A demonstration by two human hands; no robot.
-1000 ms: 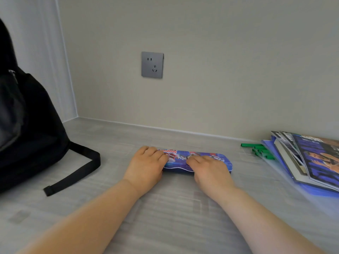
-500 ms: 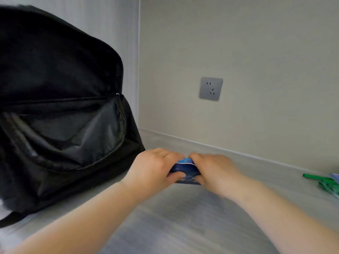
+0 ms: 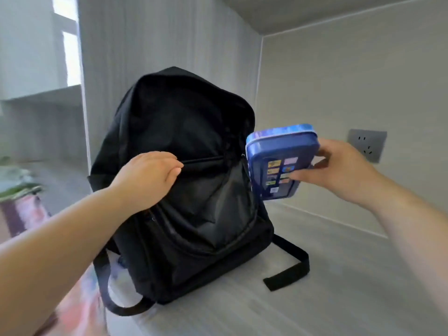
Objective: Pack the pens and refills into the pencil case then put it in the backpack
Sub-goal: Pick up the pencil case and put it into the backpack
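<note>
Holding the pencil case (image 3: 281,163) in your right hand (image 3: 339,170), you are keeping it lifted off the desk (image 3: 339,287), just beside the right shoulder of the backpack (image 3: 184,190); the case is closed and standing on its short end, its blue underside with the small printed labels turned toward you; your thumb is pressing that underside while your fingers are wrapping around the far edge, so the hand is clamped on it; whether the case's left edge is touching the bag's fabric or only overlapping it in view, you cannot tell.

Your left hand (image 3: 150,178) is resting palm down on the front of the backpack, fingers curled loosely at the dark zipper line (image 3: 206,161) of the front pocket; it is not pinching anything that shows, and whether the fingertips are hooking the pocket's edge is hidden.

The backpack is standing upright near the desk's left edge and its back left corner; one black strap (image 3: 291,263) is lying on the desk to the bag's right; a grey wall socket (image 3: 366,144) is sitting on the wall behind your right hand.
</note>
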